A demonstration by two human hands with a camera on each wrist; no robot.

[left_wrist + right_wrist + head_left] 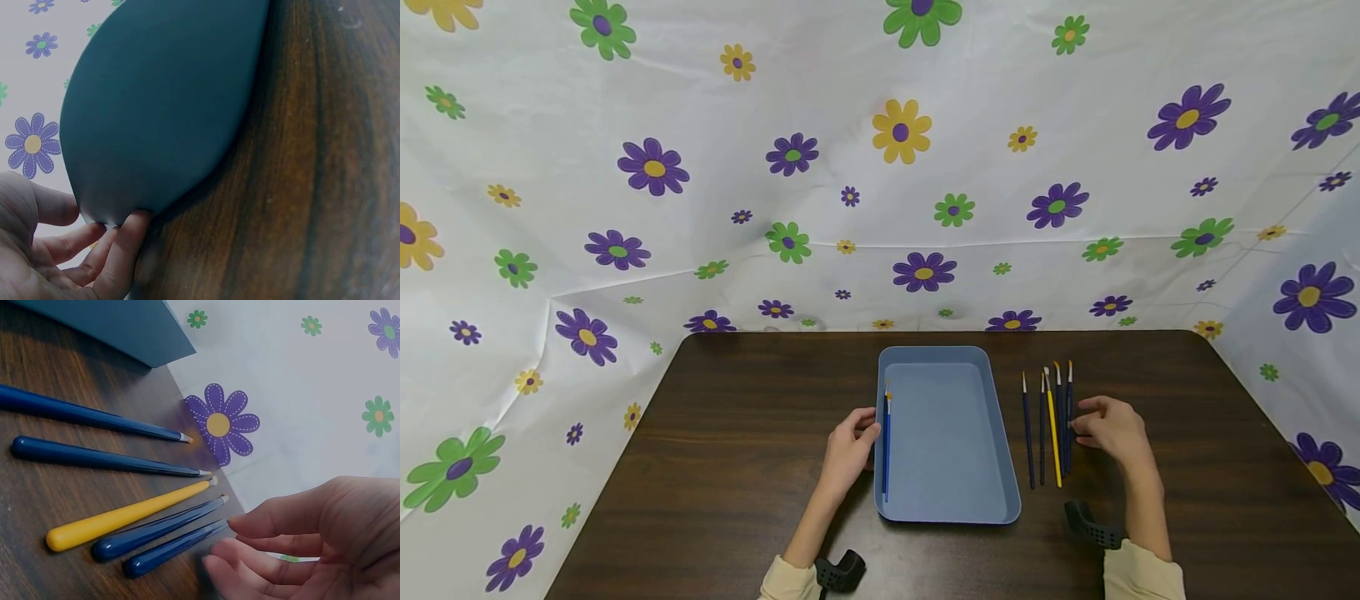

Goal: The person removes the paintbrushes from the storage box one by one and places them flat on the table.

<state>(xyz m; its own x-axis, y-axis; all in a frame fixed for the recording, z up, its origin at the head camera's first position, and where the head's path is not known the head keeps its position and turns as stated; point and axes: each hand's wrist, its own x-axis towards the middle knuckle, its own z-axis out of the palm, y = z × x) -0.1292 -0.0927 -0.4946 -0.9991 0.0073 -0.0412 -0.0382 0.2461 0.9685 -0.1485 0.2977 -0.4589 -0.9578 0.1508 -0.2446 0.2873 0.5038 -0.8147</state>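
Note:
A blue-grey rectangular tray (947,433) lies on the table, two slim paintbrushes (887,450) along its left inner wall. My left hand (850,450) holds the tray's left side, thumb at the rim and fingertips (134,228) against the outer wall. Right of the tray is a row of paintbrushes, bristles pointing away: several dark blue ones and a yellow paintbrush (1054,433). Beside the rightmost dark blue paintbrush (169,550) is my right hand (1112,429), its fingers loosely bent and thumb tip right at the handle.
The dark wooden table (737,417) reaches back to a white flower-patterned cloth (820,100), which also runs down both sides. A black wrist camera mount (842,572) sits on the left forearm, another mount (1092,527) on the right.

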